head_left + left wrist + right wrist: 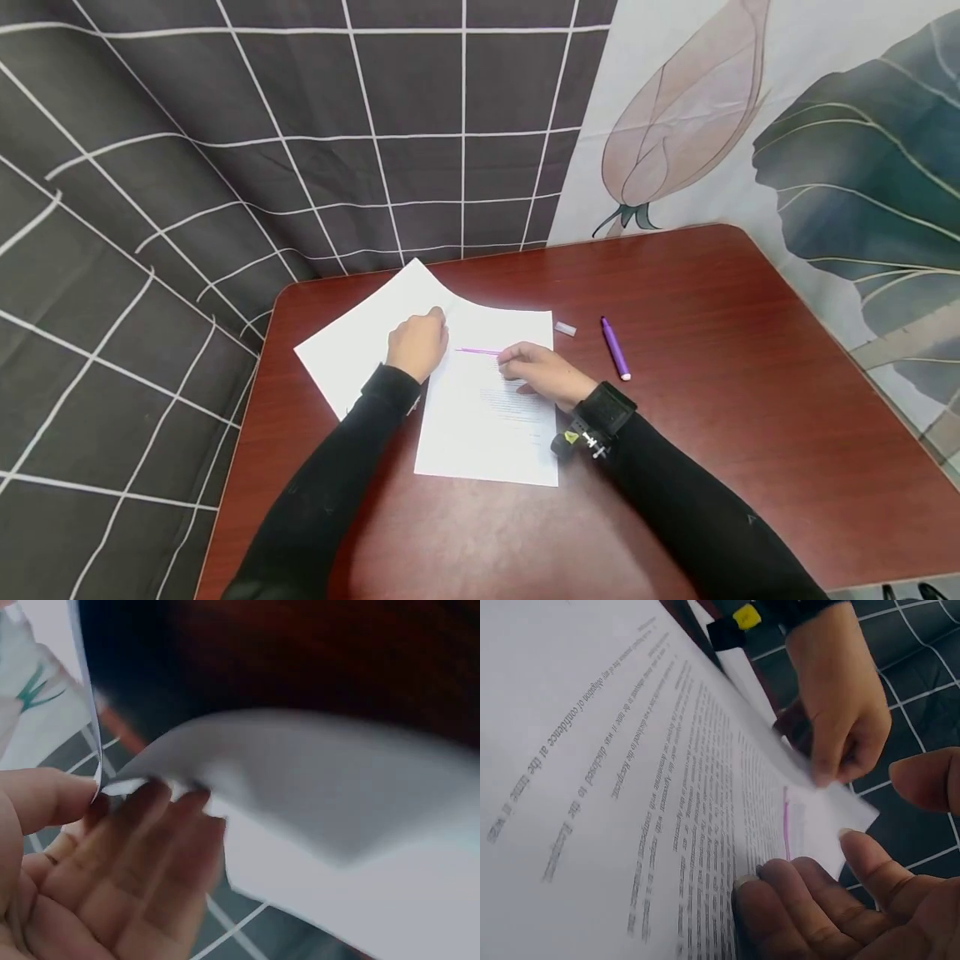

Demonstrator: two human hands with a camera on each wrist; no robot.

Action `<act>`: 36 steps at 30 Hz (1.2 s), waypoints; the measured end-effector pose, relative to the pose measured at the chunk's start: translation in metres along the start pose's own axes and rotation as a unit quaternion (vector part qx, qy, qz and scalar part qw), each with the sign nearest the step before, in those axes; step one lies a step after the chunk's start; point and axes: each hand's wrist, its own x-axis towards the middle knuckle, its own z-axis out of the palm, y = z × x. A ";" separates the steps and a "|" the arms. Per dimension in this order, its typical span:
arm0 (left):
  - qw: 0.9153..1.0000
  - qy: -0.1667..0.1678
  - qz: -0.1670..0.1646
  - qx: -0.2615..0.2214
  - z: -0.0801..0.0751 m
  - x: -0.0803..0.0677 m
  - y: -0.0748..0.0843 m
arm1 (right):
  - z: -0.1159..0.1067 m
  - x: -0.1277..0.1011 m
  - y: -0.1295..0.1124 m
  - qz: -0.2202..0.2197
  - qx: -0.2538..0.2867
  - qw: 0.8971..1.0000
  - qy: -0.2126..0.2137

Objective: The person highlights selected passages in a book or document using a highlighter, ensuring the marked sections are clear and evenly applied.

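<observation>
A printed sheet of paper lies on the table, with a purple line drawn across its upper part. At its upper left edge, my left hand pinches the paper between thumb and fingers; in the left wrist view the sheet bends up from that hand. Over the right side of the page is my right hand. The right wrist view shows its fingers loosely bent beside the print, the thumb apart and nothing held. Whether they touch the paper I cannot tell.
More white paper lies under and left of the printed sheet. A purple marker and a small whitish block are to its right. The red-brown table meets a dark gridded cloth at the back.
</observation>
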 end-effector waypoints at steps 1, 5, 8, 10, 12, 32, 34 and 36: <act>1.000 0.006 0.004 -0.007 -0.004 -0.002 -0.001 | -0.001 0.000 0.000 -0.003 0.006 1.000 0.001; 0.998 0.037 0.019 -0.041 -0.028 -0.012 -0.001 | -0.008 0.001 0.001 -0.012 0.023 0.999 0.022; 0.994 0.068 0.024 -0.083 -0.050 -0.020 -0.002 | -0.014 0.003 0.000 -0.021 0.038 0.998 0.043; 0.988 0.081 0.022 -0.126 -0.066 -0.025 -0.001 | -0.018 0.004 -0.001 -0.026 0.047 0.997 0.053; 0.981 0.087 0.021 -0.174 -0.083 -0.031 0.001 | -0.020 0.006 -0.002 -0.032 0.059 0.996 0.059; 0.841 0.071 -0.012 -0.536 -0.134 -0.042 -0.028 | -0.023 0.000 -0.019 -0.106 0.106 0.989 0.015; 0.816 0.062 -0.006 -0.574 -0.136 -0.043 -0.029 | -0.021 -0.003 -0.024 -0.125 0.097 0.987 0.006; 0.795 0.050 0.001 -0.605 -0.139 -0.044 -0.029 | -0.020 -0.005 -0.029 -0.148 0.092 0.985 -0.011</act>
